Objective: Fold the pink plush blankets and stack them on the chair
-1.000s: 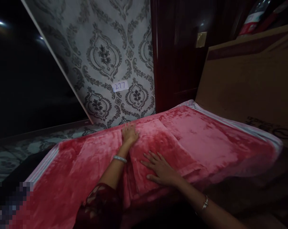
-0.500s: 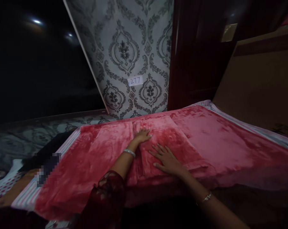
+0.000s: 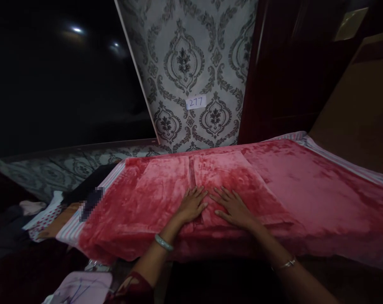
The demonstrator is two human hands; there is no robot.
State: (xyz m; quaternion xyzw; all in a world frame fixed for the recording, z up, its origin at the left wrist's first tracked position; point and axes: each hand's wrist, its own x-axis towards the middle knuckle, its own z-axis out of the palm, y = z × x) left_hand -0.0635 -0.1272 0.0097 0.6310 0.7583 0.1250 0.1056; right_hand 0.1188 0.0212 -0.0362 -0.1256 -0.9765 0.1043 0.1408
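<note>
A red-pink plush blanket [image 3: 308, 190] with striped edging covers the surface before me. On its middle lies a flat plush piece [image 3: 224, 169] of matching colour, in two panels with a dark gap between them; I cannot tell what kind of article it is. My left hand [image 3: 191, 204] rests palm down at the near part of the gap, fingers spread. To its right, my right hand [image 3: 234, 209] lies flat on the right panel, fingers also spread. The two hands are close together but apart, and neither grips anything.
A large black screen [image 3: 61, 84] stands back left. Patterned wallpaper [image 3: 183, 63] carries a paper label [image 3: 196, 102] reading 277. Dark red wood panelling [image 3: 280, 76] and a brown board [image 3: 362, 101] are at right. Clothes [image 3: 47, 215] lie left; a pale pink object [image 3: 86, 285] sits lower left.
My left hand has drawn back towards me along the gap, now level with my right hand. The right hand stays flat on the right panel. The view has shifted left.
</note>
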